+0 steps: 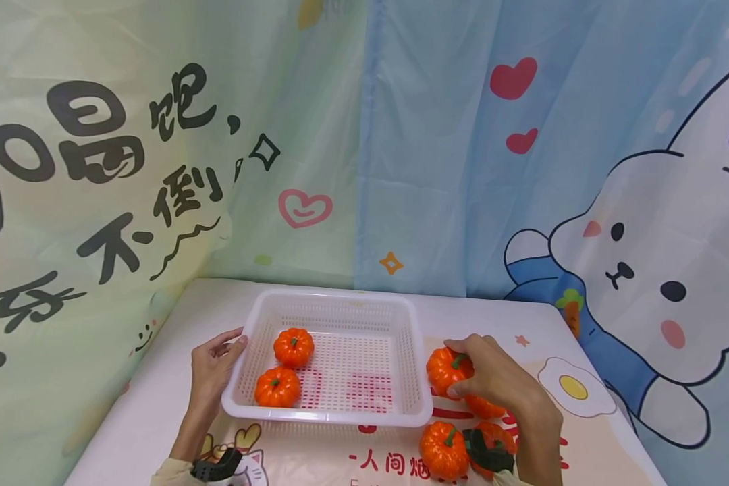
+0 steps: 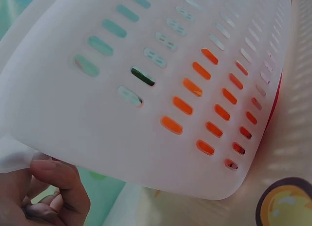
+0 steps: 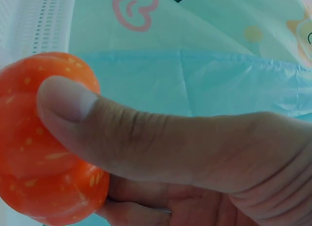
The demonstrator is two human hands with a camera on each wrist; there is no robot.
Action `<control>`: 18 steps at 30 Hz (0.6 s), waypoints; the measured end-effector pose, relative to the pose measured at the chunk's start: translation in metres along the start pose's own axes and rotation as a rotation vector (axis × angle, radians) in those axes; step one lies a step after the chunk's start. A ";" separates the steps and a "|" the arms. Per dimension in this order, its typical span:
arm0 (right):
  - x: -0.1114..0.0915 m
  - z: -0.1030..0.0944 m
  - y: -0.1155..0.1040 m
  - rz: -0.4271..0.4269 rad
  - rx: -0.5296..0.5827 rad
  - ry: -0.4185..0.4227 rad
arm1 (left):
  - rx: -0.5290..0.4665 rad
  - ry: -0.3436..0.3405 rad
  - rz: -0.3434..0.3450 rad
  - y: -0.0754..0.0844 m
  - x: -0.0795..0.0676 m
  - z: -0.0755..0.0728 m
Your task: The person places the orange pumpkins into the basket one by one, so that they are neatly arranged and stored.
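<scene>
My right hand grips a small orange toy pumpkin with a green stem, just right of the white plastic basket. The right wrist view has my thumb pressed along the side of this pumpkin. My left hand holds the basket's left rim; in the left wrist view its curled fingers pinch the rim's edge. Inside the basket, along its left side, lie two pumpkins, one farther back and one nearer.
More pumpkins lie on the table right of the basket: one partly under my right hand, one in front, and another partly covered by the black wrist strap. A printed cloth covers the table; a curtain hangs behind.
</scene>
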State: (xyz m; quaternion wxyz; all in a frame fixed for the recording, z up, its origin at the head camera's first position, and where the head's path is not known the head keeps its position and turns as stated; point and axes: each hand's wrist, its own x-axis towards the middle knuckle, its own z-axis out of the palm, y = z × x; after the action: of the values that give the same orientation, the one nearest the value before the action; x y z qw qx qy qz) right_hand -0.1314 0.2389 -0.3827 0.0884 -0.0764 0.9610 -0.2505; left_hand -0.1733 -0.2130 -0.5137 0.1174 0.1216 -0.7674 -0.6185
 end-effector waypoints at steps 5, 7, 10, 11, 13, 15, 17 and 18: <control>-0.001 0.000 -0.004 0.002 -0.002 0.007 | -0.006 0.000 0.010 0.000 0.001 0.000; -0.001 -0.001 -0.007 0.000 0.001 0.005 | -0.003 -0.001 0.011 0.000 0.001 0.000; -0.001 -0.001 -0.011 -0.006 0.002 0.001 | 0.001 -0.002 0.009 0.000 0.001 0.001; -0.001 0.000 -0.013 -0.008 0.002 -0.001 | 0.002 -0.002 0.007 0.000 0.001 0.000; -0.001 0.000 -0.016 -0.012 -0.001 -0.002 | 0.000 -0.002 0.003 0.000 0.001 0.000; -0.001 0.001 -0.019 -0.018 -0.003 -0.001 | 0.000 -0.002 0.004 0.000 0.000 0.000; 0.000 0.002 -0.022 -0.023 0.003 -0.002 | -0.002 -0.001 0.002 -0.001 0.000 0.000; 0.000 0.002 -0.024 -0.021 0.010 -0.003 | 0.000 -0.001 0.001 -0.001 0.000 0.000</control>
State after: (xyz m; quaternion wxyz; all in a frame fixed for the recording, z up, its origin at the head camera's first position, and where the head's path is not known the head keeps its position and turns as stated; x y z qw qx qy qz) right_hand -0.1281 0.2175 -0.3729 0.0875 -0.0864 0.9588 -0.2562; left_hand -0.1733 -0.2133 -0.5144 0.1173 0.1206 -0.7676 -0.6185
